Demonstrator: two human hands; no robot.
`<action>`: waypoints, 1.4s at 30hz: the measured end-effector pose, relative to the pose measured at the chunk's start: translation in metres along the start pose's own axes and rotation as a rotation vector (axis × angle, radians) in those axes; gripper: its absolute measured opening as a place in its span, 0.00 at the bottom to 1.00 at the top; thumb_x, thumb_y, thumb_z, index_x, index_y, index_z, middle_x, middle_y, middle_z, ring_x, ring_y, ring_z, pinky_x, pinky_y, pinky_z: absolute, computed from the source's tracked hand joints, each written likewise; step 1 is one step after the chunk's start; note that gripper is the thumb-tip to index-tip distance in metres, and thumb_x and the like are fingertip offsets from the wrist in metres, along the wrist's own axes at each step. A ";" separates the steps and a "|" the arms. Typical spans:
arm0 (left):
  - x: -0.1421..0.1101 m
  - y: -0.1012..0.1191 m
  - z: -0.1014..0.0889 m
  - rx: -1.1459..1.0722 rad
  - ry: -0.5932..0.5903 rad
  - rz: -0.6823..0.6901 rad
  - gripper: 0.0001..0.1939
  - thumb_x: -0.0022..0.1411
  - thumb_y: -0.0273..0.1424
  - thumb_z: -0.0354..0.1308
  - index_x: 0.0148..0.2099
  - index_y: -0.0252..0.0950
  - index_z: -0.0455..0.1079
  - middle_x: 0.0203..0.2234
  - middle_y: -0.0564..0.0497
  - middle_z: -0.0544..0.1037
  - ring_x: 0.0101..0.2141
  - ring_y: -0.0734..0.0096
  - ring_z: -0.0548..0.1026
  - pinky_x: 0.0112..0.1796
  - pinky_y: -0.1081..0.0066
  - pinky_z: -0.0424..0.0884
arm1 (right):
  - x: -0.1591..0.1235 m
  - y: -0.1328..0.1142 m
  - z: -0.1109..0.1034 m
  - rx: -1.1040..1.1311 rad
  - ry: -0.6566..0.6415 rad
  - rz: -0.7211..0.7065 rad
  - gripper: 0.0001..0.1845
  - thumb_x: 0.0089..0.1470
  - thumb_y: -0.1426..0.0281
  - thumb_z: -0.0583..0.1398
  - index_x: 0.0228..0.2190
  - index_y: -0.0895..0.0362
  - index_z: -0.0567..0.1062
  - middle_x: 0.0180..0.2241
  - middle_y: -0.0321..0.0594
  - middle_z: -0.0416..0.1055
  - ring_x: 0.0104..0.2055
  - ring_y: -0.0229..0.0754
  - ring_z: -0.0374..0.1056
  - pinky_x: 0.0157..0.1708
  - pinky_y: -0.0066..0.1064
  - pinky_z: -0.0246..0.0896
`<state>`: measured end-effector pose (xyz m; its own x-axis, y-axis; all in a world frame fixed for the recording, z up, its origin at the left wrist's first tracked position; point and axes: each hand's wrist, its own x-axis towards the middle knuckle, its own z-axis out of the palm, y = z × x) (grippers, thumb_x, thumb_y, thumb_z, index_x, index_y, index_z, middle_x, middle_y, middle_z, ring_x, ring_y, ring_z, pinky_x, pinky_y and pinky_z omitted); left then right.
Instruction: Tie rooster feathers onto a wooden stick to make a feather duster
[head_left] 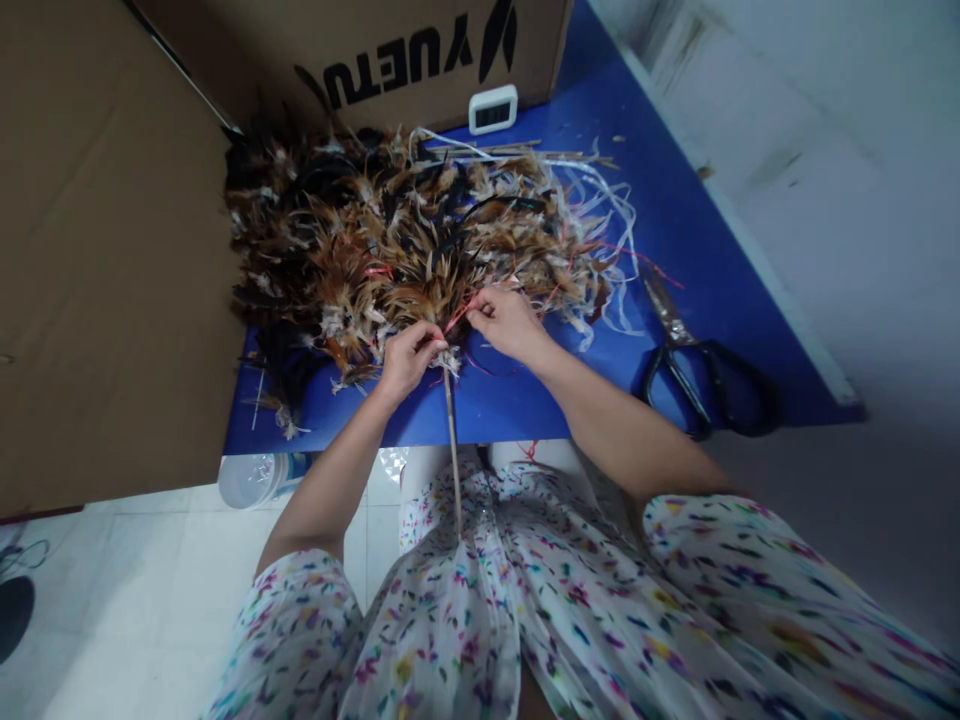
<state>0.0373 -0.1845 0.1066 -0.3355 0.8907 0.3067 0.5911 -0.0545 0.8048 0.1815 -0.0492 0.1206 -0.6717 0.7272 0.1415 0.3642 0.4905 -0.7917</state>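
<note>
A thin wooden stick (453, 430) runs from my lap up to a bunch of brown and black feathers (431, 285) at the table's front. With closed fingertips my left hand (412, 355) pinches red string (456, 318) beside the feathers' pale base, left of the stick. On the other side, my right hand (506, 320) also pinches the string, which stretches short between both hands. Whether my left fingers press the feathers too is hidden. A large heap of similar feathers (300, 220) lies just beyond my hands.
Black-handled scissors (679, 340) lie at the right on the blue table (757, 350). White plastic strips (619, 215) trail from the heap's right side. A small white digital clock (493, 109) stands before a cardboard box (442, 50). Another cardboard panel (105, 250) rises at left; a plastic bucket (251, 480) sits below.
</note>
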 end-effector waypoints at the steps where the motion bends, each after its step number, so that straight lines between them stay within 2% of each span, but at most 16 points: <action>1: 0.000 0.000 0.000 -0.002 0.001 -0.001 0.04 0.57 0.29 0.60 0.31 0.36 0.69 0.20 0.58 0.69 0.22 0.79 0.65 0.27 0.76 0.61 | 0.000 -0.001 -0.004 -0.054 0.071 0.006 0.06 0.52 0.73 0.57 0.29 0.58 0.74 0.25 0.39 0.70 0.28 0.39 0.63 0.31 0.31 0.55; 4: 0.000 0.000 0.000 -0.009 0.003 -0.010 0.03 0.57 0.29 0.60 0.31 0.36 0.69 0.20 0.58 0.69 0.22 0.79 0.65 0.27 0.76 0.61 | -0.005 -0.006 -0.016 -0.121 0.240 -0.101 0.09 0.50 0.77 0.54 0.31 0.57 0.74 0.33 0.42 0.71 0.33 0.41 0.64 0.35 0.33 0.57; 6: -0.001 0.000 0.000 -0.021 -0.004 -0.024 0.03 0.57 0.29 0.59 0.31 0.36 0.68 0.19 0.59 0.68 0.21 0.79 0.65 0.26 0.77 0.62 | -0.010 -0.011 -0.019 -0.073 0.198 -0.252 0.10 0.49 0.78 0.54 0.30 0.57 0.73 0.35 0.42 0.71 0.34 0.40 0.64 0.36 0.32 0.57; 8: -0.001 -0.001 0.000 -0.036 -0.013 -0.033 0.03 0.57 0.29 0.59 0.31 0.36 0.68 0.18 0.59 0.67 0.21 0.79 0.65 0.26 0.77 0.62 | -0.014 -0.015 -0.018 -0.005 0.051 -0.335 0.08 0.47 0.77 0.55 0.29 0.57 0.73 0.33 0.40 0.72 0.32 0.38 0.64 0.35 0.30 0.57; 11: -0.001 -0.003 -0.001 -0.045 -0.019 -0.032 0.03 0.57 0.29 0.58 0.31 0.36 0.68 0.20 0.58 0.68 0.22 0.79 0.65 0.27 0.76 0.62 | -0.017 -0.016 -0.008 0.004 -0.125 -0.281 0.09 0.47 0.74 0.59 0.34 0.57 0.75 0.30 0.37 0.73 0.29 0.37 0.64 0.32 0.28 0.56; 14: 0.000 -0.003 -0.002 -0.041 -0.011 -0.029 0.04 0.57 0.30 0.59 0.31 0.35 0.68 0.21 0.57 0.69 0.23 0.79 0.65 0.27 0.76 0.62 | -0.017 -0.013 0.004 -0.063 -0.190 -0.225 0.12 0.50 0.71 0.60 0.39 0.57 0.76 0.28 0.35 0.73 0.30 0.37 0.65 0.31 0.28 0.54; 16: 0.000 -0.003 -0.002 -0.041 -0.014 -0.026 0.05 0.57 0.30 0.59 0.31 0.35 0.68 0.21 0.57 0.69 0.23 0.79 0.65 0.27 0.76 0.62 | -0.015 -0.011 0.008 -0.069 -0.208 -0.215 0.10 0.52 0.72 0.59 0.37 0.57 0.76 0.27 0.35 0.73 0.30 0.37 0.65 0.31 0.28 0.53; 19: 0.000 -0.005 -0.002 -0.046 -0.018 -0.019 0.05 0.58 0.31 0.59 0.31 0.36 0.68 0.21 0.57 0.68 0.23 0.79 0.65 0.27 0.76 0.62 | -0.012 -0.010 0.007 -0.105 -0.183 -0.193 0.07 0.54 0.73 0.57 0.32 0.58 0.76 0.30 0.38 0.74 0.31 0.37 0.66 0.32 0.28 0.54; 22: -0.001 -0.006 -0.002 -0.042 -0.015 -0.026 0.05 0.58 0.31 0.59 0.32 0.36 0.68 0.22 0.57 0.69 0.23 0.79 0.65 0.27 0.76 0.62 | -0.014 -0.011 -0.001 -0.224 -0.054 -0.155 0.09 0.54 0.75 0.55 0.33 0.58 0.75 0.33 0.42 0.74 0.34 0.41 0.67 0.34 0.31 0.56; 25: -0.001 -0.006 -0.002 -0.059 -0.018 -0.032 0.05 0.58 0.31 0.58 0.32 0.36 0.67 0.21 0.58 0.68 0.22 0.79 0.65 0.26 0.76 0.62 | -0.019 -0.015 -0.008 -0.233 0.068 -0.276 0.10 0.54 0.77 0.53 0.35 0.57 0.74 0.39 0.45 0.72 0.39 0.44 0.68 0.37 0.32 0.57; 27: -0.001 -0.005 -0.002 -0.071 -0.022 -0.033 0.06 0.58 0.32 0.58 0.31 0.36 0.67 0.20 0.58 0.68 0.21 0.79 0.64 0.25 0.76 0.62 | -0.023 -0.019 -0.008 -0.176 0.038 -0.431 0.12 0.56 0.78 0.52 0.36 0.57 0.74 0.41 0.44 0.71 0.43 0.43 0.67 0.39 0.31 0.58; 29: -0.001 -0.005 -0.003 -0.070 -0.020 -0.032 0.07 0.58 0.33 0.59 0.31 0.36 0.67 0.19 0.58 0.68 0.21 0.79 0.64 0.25 0.76 0.61 | -0.026 -0.024 -0.006 -0.177 -0.048 -0.519 0.14 0.57 0.78 0.50 0.38 0.56 0.74 0.43 0.43 0.71 0.44 0.42 0.68 0.40 0.31 0.58; 32: -0.001 -0.005 -0.003 -0.070 -0.013 -0.029 0.07 0.58 0.33 0.59 0.32 0.36 0.67 0.20 0.58 0.68 0.21 0.79 0.64 0.25 0.76 0.62 | -0.028 -0.029 -0.001 -0.327 -0.139 -0.485 0.14 0.61 0.74 0.50 0.42 0.57 0.74 0.44 0.44 0.71 0.40 0.43 0.68 0.36 0.32 0.56; 35: -0.001 -0.006 -0.003 -0.064 -0.018 -0.026 0.06 0.58 0.33 0.59 0.32 0.36 0.67 0.20 0.58 0.68 0.22 0.79 0.64 0.26 0.76 0.62 | -0.027 -0.030 0.001 -0.421 -0.155 -0.441 0.14 0.62 0.71 0.50 0.42 0.57 0.74 0.42 0.45 0.71 0.36 0.43 0.67 0.32 0.32 0.52; 39: -0.001 -0.006 -0.003 -0.054 -0.014 -0.017 0.06 0.59 0.33 0.59 0.32 0.36 0.67 0.20 0.58 0.68 0.22 0.79 0.64 0.26 0.76 0.62 | -0.024 -0.026 0.003 -0.272 -0.131 -0.441 0.11 0.59 0.73 0.53 0.40 0.57 0.74 0.39 0.43 0.71 0.36 0.41 0.66 0.34 0.30 0.53; 42: -0.001 -0.005 -0.003 -0.041 -0.018 -0.024 0.07 0.59 0.34 0.59 0.32 0.36 0.66 0.20 0.58 0.68 0.22 0.79 0.65 0.26 0.76 0.62 | -0.023 -0.024 0.002 -0.109 -0.133 -0.401 0.09 0.54 0.75 0.56 0.37 0.57 0.74 0.31 0.38 0.71 0.32 0.38 0.64 0.34 0.28 0.54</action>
<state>0.0320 -0.1865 0.1036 -0.3353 0.9001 0.2784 0.5524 -0.0516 0.8320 0.1869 -0.0788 0.1346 -0.8488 0.4041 0.3410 0.1192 0.7745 -0.6212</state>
